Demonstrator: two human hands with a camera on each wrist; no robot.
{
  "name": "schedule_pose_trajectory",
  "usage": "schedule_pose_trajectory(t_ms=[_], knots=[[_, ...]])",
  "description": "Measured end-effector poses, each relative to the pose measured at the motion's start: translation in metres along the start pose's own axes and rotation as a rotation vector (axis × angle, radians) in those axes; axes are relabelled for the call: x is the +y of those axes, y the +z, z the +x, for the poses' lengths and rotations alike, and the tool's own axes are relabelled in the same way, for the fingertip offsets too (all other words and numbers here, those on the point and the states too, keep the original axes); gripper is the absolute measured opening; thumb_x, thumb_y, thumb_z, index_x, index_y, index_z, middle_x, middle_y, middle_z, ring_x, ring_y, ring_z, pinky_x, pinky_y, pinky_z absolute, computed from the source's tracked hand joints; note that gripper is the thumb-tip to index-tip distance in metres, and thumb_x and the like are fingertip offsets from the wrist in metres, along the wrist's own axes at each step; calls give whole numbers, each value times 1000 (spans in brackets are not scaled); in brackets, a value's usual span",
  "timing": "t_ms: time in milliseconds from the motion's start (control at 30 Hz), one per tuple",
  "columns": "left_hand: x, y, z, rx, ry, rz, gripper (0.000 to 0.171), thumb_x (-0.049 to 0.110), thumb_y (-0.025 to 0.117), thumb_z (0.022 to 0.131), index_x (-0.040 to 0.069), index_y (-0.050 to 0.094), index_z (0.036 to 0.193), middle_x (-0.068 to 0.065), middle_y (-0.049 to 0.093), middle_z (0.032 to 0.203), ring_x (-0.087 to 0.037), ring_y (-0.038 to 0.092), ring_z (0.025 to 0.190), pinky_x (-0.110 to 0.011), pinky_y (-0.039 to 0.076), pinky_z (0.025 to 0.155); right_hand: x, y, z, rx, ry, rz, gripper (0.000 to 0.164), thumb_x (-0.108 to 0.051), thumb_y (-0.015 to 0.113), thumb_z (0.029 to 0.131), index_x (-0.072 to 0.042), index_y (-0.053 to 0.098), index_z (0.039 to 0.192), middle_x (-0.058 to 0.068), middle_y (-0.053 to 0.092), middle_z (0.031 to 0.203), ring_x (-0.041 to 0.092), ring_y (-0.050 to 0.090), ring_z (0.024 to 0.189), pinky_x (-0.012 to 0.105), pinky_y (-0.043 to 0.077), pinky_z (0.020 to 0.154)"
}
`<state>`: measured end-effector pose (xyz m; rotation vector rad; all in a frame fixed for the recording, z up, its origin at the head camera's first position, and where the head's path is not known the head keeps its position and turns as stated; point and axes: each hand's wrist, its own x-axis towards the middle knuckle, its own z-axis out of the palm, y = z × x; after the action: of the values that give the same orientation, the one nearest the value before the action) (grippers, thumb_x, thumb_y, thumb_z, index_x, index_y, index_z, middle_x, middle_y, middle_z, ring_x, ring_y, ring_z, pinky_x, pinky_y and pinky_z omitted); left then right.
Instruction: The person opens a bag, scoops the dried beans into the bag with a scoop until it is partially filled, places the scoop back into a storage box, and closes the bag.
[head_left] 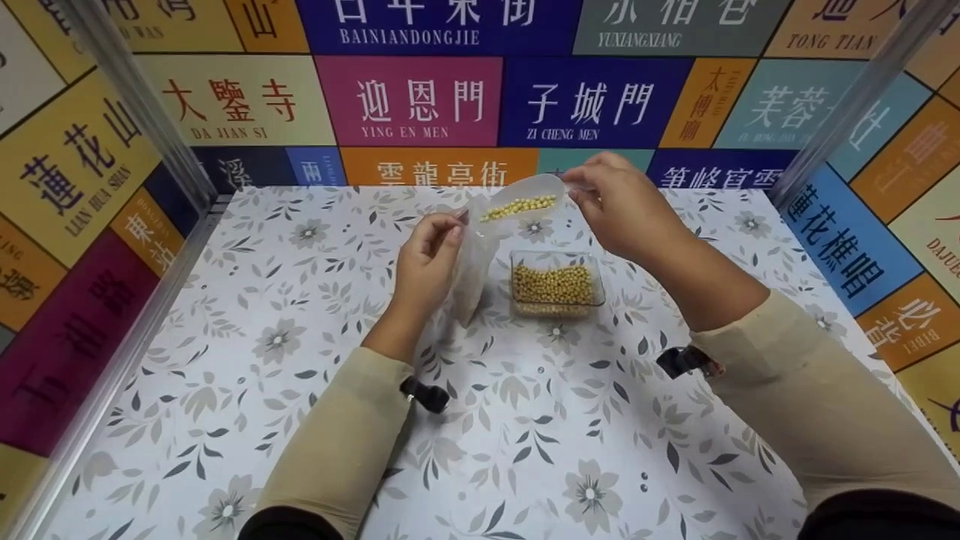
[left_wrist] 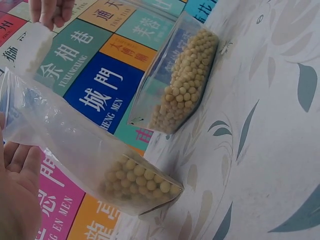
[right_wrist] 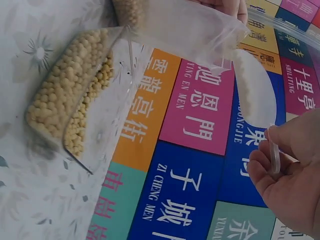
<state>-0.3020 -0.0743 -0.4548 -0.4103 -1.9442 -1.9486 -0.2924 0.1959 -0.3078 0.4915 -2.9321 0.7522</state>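
My left hand pinches the top of a clear plastic bag, which stands on the table with soybeans in its bottom. The handle of a translucent white scoop is gripped between the thumb and fingers of my right hand. Soybeans lie in the scoop, and its front edge is right at the bag's mouth, above the table. Just right of the bag sits a clear rectangular container, partly filled with soybeans.
A white tablecloth with grey flowers and leaves covers the table. Panels with coloured blocks and Chinese lettering stand at the back and both sides. Metal posts rise at the rear corners. Each wrist wears a black strap.
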Motion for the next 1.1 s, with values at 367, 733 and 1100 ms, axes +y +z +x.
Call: schedule_pose_trajectory(t_ms=[367,733,1100], knots=[[2,1,0,16,10,-20,13,10,62,108,1,65,117,-14,72,138,-22,65,137,-32,52,117,-7,-7,9,22,-77,-116,34,-18,54,112,-9,66,143,12,58,142,31,60,130,50,51,113],[1,0,0,39,18,-27,13,9,61,108,2,65,118,-13,72,134,-20,66,136,-31,52,117,1,-4,2,29,-60,-87,35,-19,54,112,-12,66,145,9,59,139,30,59,129,50,52,110],[0,0,0,31,49,-31,13,9,61,108,1,64,117,-14,72,137,-21,65,137,-31,52,117,39,2,-13,55,12,31,36,-23,56,112,-12,65,145,12,58,143,35,60,130,56,52,110]])
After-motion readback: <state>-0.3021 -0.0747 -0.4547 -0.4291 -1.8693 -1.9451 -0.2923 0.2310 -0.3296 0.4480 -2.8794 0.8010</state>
